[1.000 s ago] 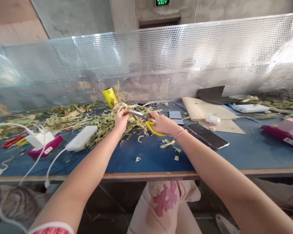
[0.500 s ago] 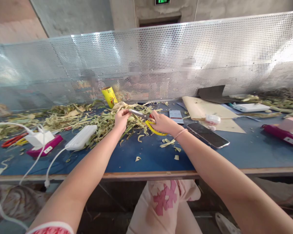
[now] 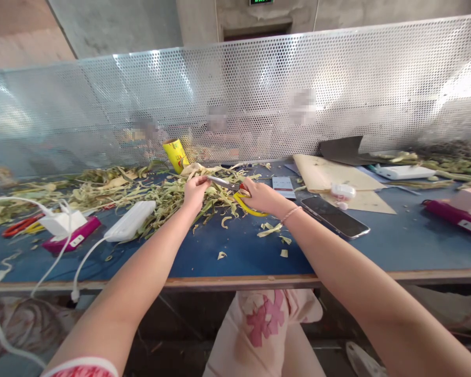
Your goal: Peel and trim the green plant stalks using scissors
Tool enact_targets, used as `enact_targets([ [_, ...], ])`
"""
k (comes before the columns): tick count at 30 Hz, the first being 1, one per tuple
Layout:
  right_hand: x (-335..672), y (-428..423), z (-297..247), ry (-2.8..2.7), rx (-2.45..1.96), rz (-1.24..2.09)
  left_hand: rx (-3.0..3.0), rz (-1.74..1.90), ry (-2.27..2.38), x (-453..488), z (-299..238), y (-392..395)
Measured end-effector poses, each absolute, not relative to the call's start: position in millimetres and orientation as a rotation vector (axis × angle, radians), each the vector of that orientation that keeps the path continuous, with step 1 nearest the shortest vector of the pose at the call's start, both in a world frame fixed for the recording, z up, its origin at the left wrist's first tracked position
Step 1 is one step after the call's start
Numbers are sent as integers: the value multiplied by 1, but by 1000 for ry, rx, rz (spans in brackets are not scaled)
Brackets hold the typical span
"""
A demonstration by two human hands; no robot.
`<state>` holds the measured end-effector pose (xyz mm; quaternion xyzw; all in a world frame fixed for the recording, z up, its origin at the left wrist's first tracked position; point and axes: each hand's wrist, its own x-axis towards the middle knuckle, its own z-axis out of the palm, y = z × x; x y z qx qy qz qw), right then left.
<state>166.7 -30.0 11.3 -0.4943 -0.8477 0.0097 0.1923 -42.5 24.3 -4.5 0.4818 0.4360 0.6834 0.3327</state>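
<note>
My right hand [image 3: 259,196] is closed around a pair of scissors [image 3: 224,183] with yellow and red handles, the blades pointing left. The lower yellow loop hangs below my fingers. At the blade tips, my left hand [image 3: 195,191] is closed in a pinch; what sits between its fingertips is too small to make out. Under and around both hands lies a heap of dry, pale green plant strips [image 3: 168,201]. Loose cut scraps [image 3: 270,229] are scattered on the blue tabletop [image 3: 243,262] nearer to me.
To the left are a white power bank [image 3: 131,221], a magenta power strip [image 3: 71,236] with cables, and red-handled scissors [image 3: 22,224]. A yellow tube [image 3: 175,156] leans near the perforated metal screen [image 3: 255,99]. A phone [image 3: 335,217] and beige paper [image 3: 337,175] lie at right.
Both hands stay in nearly the same place, the left at the blade tips. The scissors' lower yellow loop has shifted very slightly up and left.
</note>
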Motion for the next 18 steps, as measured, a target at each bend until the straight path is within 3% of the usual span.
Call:
enact_targets([
  [11, 165, -26, 8, -2353, -1401, -24, 1193, 1780, 1140, -43, -4, 25],
  [18, 167, -29, 11, -2223, -1694, 124, 1168, 1797, 1098, -42, 3, 19],
])
